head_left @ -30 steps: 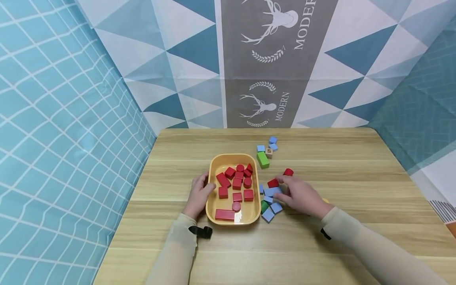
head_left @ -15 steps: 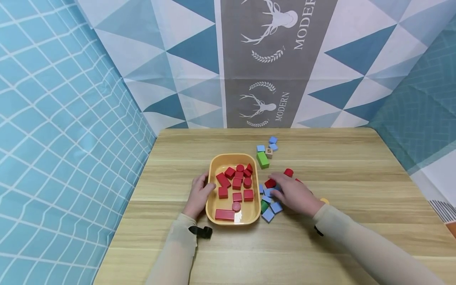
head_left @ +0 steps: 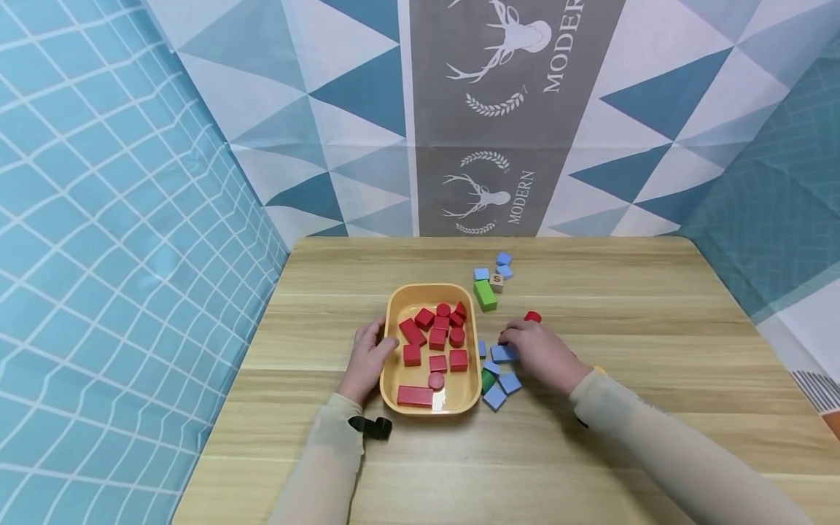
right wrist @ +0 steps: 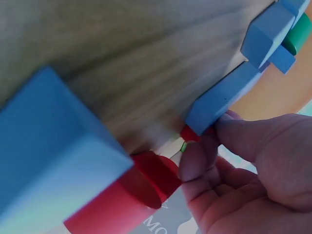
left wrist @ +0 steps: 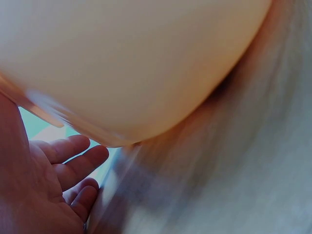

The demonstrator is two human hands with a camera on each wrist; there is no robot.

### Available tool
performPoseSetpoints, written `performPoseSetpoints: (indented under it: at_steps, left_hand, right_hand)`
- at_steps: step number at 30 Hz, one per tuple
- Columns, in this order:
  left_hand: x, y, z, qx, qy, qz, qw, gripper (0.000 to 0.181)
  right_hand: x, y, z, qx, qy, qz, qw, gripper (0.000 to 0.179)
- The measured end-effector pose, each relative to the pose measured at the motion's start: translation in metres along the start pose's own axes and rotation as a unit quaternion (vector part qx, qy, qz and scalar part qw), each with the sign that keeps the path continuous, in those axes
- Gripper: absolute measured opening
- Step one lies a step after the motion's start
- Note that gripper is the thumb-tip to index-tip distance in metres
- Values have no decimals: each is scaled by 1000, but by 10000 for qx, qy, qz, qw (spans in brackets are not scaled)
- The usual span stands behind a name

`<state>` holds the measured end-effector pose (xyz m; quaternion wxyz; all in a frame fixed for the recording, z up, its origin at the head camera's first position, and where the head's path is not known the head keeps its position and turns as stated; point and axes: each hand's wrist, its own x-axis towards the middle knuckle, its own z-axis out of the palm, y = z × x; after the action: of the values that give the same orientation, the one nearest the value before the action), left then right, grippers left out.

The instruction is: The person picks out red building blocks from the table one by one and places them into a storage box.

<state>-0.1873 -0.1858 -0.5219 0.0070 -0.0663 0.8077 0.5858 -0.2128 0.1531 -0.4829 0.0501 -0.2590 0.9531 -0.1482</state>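
A yellow tray (head_left: pixel 387 394) holds several red blocks (head_left: pixel 437 338). My left hand (head_left: pixel 364 362) grips its left side, thumb over the rim and fingers outside; in the left wrist view these fingers (left wrist: pixel 80 165) lie against the tray's outer wall. Right of the tray, my right hand (head_left: pixel 545 355) pinches a small red block (right wrist: pixel 189 133) between thumb and fingertips, which mostly hide it. A long blue block (right wrist: pixel 222 100) lies right against the thumb. Close to the fingers in the right wrist view are a red cylinder (right wrist: pixel 114 207) and a large blue block (right wrist: pixel 53 156).
Several blue blocks (head_left: pixel 495 397) and a green cylinder (head_left: pixel 488 380) lie along the tray's right side. Farther back are a green block (head_left: pixel 485 295), a wooden letter cube (head_left: pixel 496 281) and small blue blocks (head_left: pixel 504 259). A yellow piece (head_left: pixel 600 370) shows behind the right wrist.
My right hand has shifted slightly left, and its fingers have closed around the small red block, which was in plain view before. The left hand and tray have stayed put.
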Motion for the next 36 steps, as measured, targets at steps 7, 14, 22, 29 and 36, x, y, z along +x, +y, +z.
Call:
performPoseSetpoints:
  at_steps: [7,14,22,29,36]
  left_hand:
    - [0,0,0,32,31,52,10000,65]
    - [1,1,2,79,27,79,9999,66]
    - [0,0,0,68,69,31,9999,65]
    - [-1,-4,0,55,128,48,9999,65]
    - [-1,-1,-1,78,108,73,9999,66]
  right_hand:
    - [2,-1,-4,85,41,267,9996,28]
    - [2,-10,-14,58,427,472,9980,35]
    - [2,-72,-40,770,1197,-619,9879,30]
    - [14,-112,-3,660,398,-1419,9869,27]
    - [24,-115,20,192,-34,-1032,9945,23]
